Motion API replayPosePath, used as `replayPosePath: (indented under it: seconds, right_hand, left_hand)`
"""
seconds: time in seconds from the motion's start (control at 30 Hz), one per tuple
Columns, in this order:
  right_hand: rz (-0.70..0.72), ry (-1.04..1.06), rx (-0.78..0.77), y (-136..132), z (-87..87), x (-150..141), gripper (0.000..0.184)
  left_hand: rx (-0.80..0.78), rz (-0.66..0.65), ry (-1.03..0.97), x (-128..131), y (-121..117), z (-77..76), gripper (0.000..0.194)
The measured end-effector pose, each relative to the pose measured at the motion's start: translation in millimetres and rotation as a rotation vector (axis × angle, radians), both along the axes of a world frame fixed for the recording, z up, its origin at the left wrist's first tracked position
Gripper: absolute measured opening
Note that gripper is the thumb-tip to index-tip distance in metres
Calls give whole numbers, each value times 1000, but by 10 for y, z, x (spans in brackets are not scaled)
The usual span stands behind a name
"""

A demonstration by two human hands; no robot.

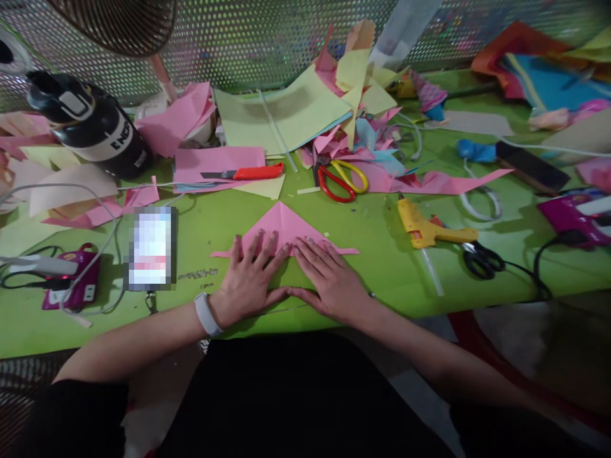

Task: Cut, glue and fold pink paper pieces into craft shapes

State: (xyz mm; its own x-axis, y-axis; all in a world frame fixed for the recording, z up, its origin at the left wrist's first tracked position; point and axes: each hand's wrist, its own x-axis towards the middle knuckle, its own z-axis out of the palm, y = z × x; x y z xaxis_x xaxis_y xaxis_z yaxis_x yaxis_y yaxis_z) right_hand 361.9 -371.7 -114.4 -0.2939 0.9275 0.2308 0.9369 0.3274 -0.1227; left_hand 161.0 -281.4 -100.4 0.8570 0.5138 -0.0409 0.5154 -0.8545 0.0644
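Observation:
A sheet of pink paper (282,222), folded into a triangle with its peak away from me, lies flat on the green table. Narrow pink strips stick out at both ends of its near edge. My left hand (248,273) rests on the left part of that edge with fingers spread. On the right part lies my right hand (329,273), its fingers stretched out flat. The two thumbs meet in front of the paper. Neither hand grips anything; both press or rest on the fold, and part of the near edge is hidden under the fingers.
Beyond the paper lie a red utility knife (258,172) and red-and-yellow scissors (341,181), among paper scraps. A phone (151,248) is on the left. On the right are a yellow glue gun (424,226) and black-handled scissors (482,259). A black bottle (90,127) stands far left.

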Motion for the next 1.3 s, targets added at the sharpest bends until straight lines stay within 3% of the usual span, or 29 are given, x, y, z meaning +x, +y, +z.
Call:
replayPosePath:
  seconds: [0.33, 0.87, 1.03, 1.3]
  right_hand:
    - [0, 11, -4, -8, -15, 4, 78]
    - [-7, 15, -39, 9, -19, 20, 74]
    - [-23, 12, -47, -50, -33, 109, 77]
    - [-173, 14, -59, -270, -29, 392, 91]
  left_hand:
    - [-3, 73, 59, 15, -56, -2, 91]
    - [58, 83, -48, -5, -48, -43, 90]
    - [42, 59, -103, -121, -7, 0, 96]
    - [2, 79, -84, -387, 72, 61, 102]
